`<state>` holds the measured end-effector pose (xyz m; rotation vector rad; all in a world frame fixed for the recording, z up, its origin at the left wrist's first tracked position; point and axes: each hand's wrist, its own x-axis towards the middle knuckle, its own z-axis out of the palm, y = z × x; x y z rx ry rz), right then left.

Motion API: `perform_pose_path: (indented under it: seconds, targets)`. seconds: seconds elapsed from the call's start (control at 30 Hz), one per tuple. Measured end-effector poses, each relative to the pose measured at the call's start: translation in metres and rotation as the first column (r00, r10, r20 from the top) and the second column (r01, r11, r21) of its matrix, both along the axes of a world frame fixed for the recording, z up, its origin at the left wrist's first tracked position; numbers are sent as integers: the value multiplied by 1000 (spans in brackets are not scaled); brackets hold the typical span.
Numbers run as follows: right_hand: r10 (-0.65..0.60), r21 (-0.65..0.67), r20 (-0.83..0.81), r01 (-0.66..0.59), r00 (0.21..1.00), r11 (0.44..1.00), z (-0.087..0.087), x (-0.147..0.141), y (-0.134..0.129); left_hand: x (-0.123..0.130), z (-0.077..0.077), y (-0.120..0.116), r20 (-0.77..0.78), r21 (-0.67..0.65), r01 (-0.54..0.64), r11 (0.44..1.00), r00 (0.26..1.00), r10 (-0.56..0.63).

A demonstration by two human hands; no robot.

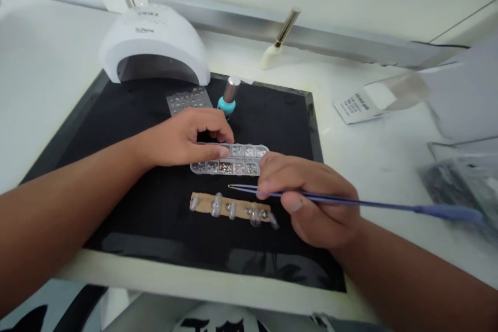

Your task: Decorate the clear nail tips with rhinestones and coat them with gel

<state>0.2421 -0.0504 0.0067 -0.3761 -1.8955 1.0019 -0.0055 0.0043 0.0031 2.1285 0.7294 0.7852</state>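
Observation:
My left hand (190, 137) reaches across a clear compartment case (238, 158) of small rhinestones, its thumb on the case and its curled fingers at the far edge. Purple tweezers (334, 198) are pinched in my right hand (319, 197), just right of the case. Their narrow tips point left, with a tiny yellowish speck at the end too small to name. Below the tips lies a tan strip (203, 204) carrying several clear-grey false nails (216, 205), some with silvery decorations.
On the black mat (155, 207) stand a white nail lamp (155, 31), a turquoise bottle with silver cap (229, 97) and a sheet of nail stickers (189, 98). A brush (286, 28) stands behind. To the right are an alcohol pads box (358, 106) and plastic packets (459, 181).

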Motion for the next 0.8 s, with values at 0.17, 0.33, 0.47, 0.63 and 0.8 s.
perform_pose_path:
  seconds: [0.17,0.33,0.47,0.63,0.8]
  targets:
    - [-65,44,-62,67,996,997,8,-4,-11,-5,6,-6,60,-2,-169,986,984,169]
    - [-116,125,110,102,987,987,25,-4,-11,-13,27,-16,46,-27,-303,953,952,304]
    - [-127,133,171,105,977,986,24,-3,-2,-14,27,-19,6,-47,-329,943,944,330]
    - [-110,104,163,94,981,990,8,2,10,-13,6,-15,-37,-50,-276,960,961,275]
    - [-55,53,175,46,983,998,1,4,13,-14,6,-16,-114,-47,-100,994,989,94]
